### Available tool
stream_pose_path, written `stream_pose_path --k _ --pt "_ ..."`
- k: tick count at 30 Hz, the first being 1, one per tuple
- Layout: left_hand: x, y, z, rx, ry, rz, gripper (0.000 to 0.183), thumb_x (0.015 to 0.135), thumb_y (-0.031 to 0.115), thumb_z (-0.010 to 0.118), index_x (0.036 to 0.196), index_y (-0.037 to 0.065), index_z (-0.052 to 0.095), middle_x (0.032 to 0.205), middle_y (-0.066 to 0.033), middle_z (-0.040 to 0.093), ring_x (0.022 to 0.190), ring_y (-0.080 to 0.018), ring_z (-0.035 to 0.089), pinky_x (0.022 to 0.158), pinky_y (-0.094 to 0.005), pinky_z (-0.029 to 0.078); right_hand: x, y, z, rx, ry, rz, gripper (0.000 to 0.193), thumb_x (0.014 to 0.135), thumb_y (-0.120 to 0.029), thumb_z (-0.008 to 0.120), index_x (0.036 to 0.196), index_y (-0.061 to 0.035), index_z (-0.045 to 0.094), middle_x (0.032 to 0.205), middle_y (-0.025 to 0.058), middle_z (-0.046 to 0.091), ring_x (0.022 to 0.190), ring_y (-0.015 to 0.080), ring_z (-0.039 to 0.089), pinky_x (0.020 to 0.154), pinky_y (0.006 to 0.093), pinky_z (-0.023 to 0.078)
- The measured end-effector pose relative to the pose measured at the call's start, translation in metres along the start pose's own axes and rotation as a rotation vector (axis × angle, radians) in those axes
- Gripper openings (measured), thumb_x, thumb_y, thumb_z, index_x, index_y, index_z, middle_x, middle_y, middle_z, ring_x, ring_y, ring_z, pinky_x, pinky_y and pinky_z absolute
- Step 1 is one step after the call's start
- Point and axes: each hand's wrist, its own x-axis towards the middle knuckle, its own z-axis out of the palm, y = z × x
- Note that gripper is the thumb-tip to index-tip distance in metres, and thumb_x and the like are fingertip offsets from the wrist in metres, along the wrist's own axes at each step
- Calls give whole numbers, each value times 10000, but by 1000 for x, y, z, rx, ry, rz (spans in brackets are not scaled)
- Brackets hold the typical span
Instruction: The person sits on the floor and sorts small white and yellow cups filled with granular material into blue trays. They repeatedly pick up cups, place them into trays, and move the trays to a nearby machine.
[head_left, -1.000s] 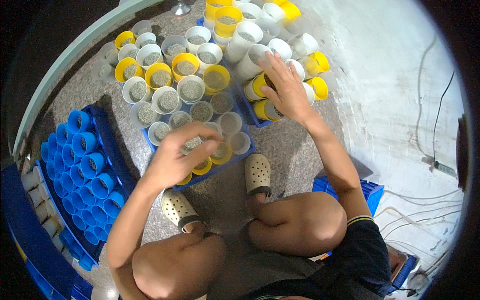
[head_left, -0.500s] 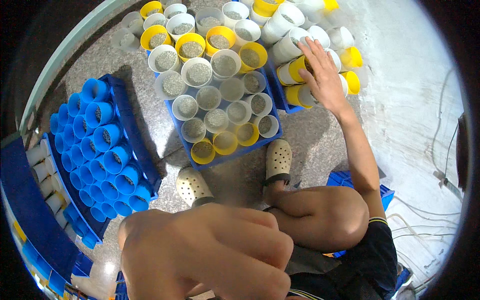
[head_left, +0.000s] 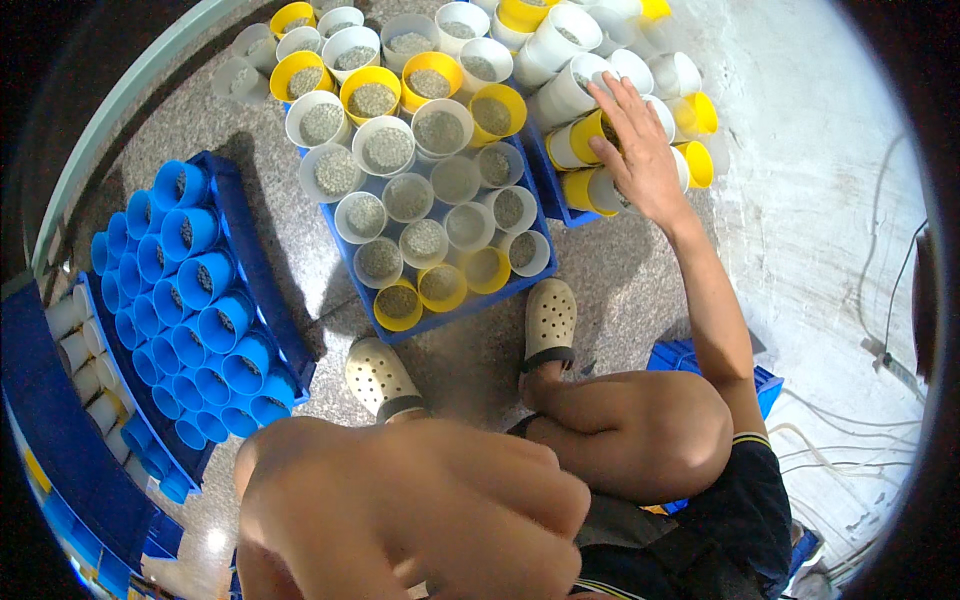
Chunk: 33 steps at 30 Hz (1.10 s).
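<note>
My right hand [head_left: 645, 160] lies with fingers stretched out over tilted white and yellow cups at the upper right. Under and beside its fingers are a yellow cup [head_left: 578, 142] and a white cup [head_left: 562, 97]. My left hand [head_left: 430, 500] looms large and a bit blurred at the bottom, close to the camera. Its fingers are curled under, and whatever they hold, if anything, is hidden. Ahead of my feet, upright white cups [head_left: 384, 146] and yellow cups [head_left: 397, 306], holding grey granules, stand in a blue crate [head_left: 450, 318].
To the left, blue cups [head_left: 226, 318] with dark granules lie tilted in another blue crate [head_left: 268, 270]. Behind them are white cups [head_left: 72, 352]. My feet in cream clogs [head_left: 550, 318] stand near the middle crate. A white wall [head_left: 820, 250] with cables [head_left: 850, 440] borders the right side.
The view has shifted slightly, so the crates and cups sit a little further left. My right hand stays on the tilted cups, and my left hand stays curled in the foreground.
</note>
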Motion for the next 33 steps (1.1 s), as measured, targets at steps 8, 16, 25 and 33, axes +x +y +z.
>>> stream_pose_path --k 8,16,25,33 --pt "-20 -12 -29 807 83 -792 296 825 260 753 990 32 661 898 -86 623 812 -272 595 728 -362 460 0 2 1 9 6 0 600 954 -337 636 1504 -223 428 1590 91 365 1491 321 296 1206 528 239" --pt "-90 -44 -43 1551 -246 -1266 504 840 275 759 1248 28 597 1169 -159 612 1115 -350 574 930 -458 473 -1 0 1 17 26 -2 601 949 -340 644 1498 -209 437 1588 95 367 1484 325 307 1202 517 250" --pt "-88 -42 -57 1546 -214 -1349 500 845 234 757 1269 28 589 1293 -172 580 1197 -394 555 1005 -464 463 -11 14 -20 287 149 34 566 962 -285 638 1480 -151 454 1556 136 407 1461 354 338 1190 482 287" --pt "29 -106 -102 1595 -86 -771 334 880 155 704 1188 37 648 1134 -183 639 1039 -363 640 877 -431 516 -53 87 -89 106 65 305 445 913 -213 699 1347 -178 607 1320 153 618 1130 339 645 953 422 536"
